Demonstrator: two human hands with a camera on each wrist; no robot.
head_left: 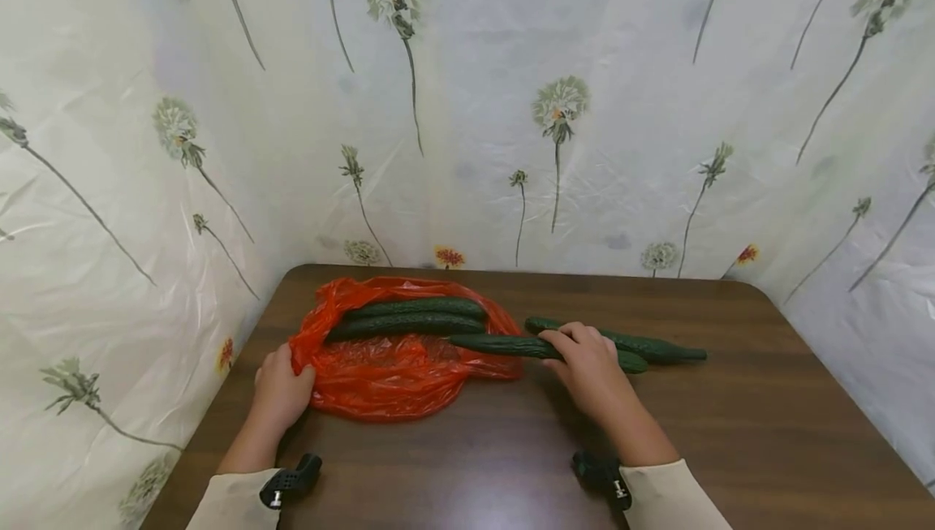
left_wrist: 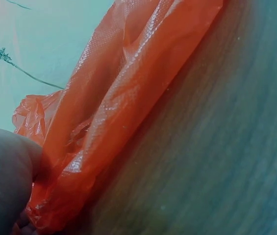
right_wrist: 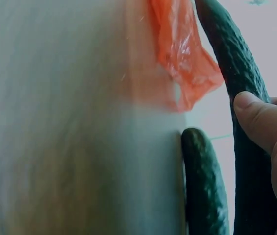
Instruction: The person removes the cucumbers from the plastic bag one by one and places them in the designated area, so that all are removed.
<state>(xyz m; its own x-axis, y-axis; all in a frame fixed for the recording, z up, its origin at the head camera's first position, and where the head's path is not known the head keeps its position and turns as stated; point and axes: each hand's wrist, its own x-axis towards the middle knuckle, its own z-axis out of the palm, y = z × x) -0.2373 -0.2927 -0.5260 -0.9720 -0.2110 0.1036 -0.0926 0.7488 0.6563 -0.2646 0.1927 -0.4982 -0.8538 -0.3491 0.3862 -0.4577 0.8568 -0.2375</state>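
Note:
My left hand [head_left: 283,388] grips the left edge of a red plastic bag [head_left: 394,388] on the table. In the left wrist view the bag's film [left_wrist: 113,112] stretches away from the thumb. Two cucumbers [head_left: 409,324] lie side by side in the bag's open mouth. My right hand [head_left: 588,368] holds another cucumber [head_left: 504,344] round its middle, thumb on the near side; its left end reaches over the bag's right part. In the right wrist view this cucumber [right_wrist: 236,63] is raised off the table. Behind the right hand a further cucumber [head_left: 657,349] rests on the table.
The brown wooden table [head_left: 767,433] has rounded far corners. A pale sheet with dandelion prints [head_left: 467,108] hangs behind it and along both sides. Black wrist mounts [head_left: 292,481] sit at the cuffs of both sleeves.

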